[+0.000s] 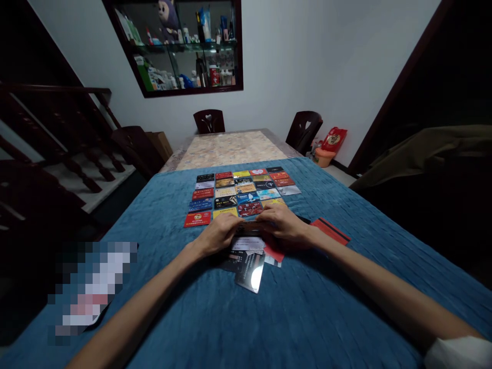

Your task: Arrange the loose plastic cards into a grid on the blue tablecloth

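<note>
Both of my hands meet over the blue cloth. My left hand [218, 234] and my right hand [283, 224] pinch the two ends of a small deck of plastic cards [249, 225], seen nearly edge-on; how many cards it holds I cannot tell. Just beyond lie several colourful cards in neat rows, among them a blue card [248, 198] and a red card [197, 219]. Below my hands, a loose overlapping pile includes a shiny black card [250, 272] and a white card [248, 243]. Beside my right wrist lies a red card with a dark stripe [331, 231].
A blue cloth [307, 312] covers the near table. At left lies a pixelated flat object [96, 289]. Behind are a patterned tabletop [234, 146], dark chairs [304, 130], a wall cabinet [192, 93], an orange bucket [324, 158] and, leftward, a stair railing [54, 88].
</note>
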Demonstrator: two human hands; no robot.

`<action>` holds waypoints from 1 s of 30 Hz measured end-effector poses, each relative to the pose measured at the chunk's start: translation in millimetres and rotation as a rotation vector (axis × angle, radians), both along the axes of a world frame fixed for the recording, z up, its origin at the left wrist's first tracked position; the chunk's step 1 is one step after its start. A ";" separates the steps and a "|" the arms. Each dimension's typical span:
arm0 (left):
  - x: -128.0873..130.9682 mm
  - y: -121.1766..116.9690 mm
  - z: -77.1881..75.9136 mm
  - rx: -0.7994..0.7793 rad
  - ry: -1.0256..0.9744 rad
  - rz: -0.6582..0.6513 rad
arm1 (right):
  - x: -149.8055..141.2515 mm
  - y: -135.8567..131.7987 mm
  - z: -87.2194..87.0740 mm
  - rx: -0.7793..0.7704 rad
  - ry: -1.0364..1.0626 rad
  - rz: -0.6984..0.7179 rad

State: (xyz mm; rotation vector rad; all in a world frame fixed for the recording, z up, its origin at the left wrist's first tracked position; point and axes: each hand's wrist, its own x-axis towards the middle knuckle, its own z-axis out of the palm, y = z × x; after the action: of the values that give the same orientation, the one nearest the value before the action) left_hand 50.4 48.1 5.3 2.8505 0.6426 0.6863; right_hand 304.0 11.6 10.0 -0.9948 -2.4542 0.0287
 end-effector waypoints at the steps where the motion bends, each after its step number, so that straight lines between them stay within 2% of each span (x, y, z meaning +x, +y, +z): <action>1: -0.1 0.9 -1.2 0.018 -0.011 0.000 | -0.2 0.9 -2.5 0.028 0.009 -0.001; 8: 0.4 0.8 -2.3 0.085 -0.083 0.003 | -1.6 1.7 -9.6 0.184 0.092 0.036; 22: 0.0 -6.3 -4.4 0.022 -0.090 0.067 | -9.4 -5.6 -13.5 0.306 -0.023 -0.043; 30: 0.9 -7.1 -5.2 -0.051 -0.119 0.115 | -10.8 -4.6 -18.5 0.308 -0.050 -0.060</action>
State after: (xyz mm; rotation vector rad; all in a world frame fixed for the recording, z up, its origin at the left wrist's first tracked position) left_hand 51.3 41.1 0.1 2.7189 0.7985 0.8370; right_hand 293.3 7.0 -8.5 -0.9391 -2.3773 -0.3866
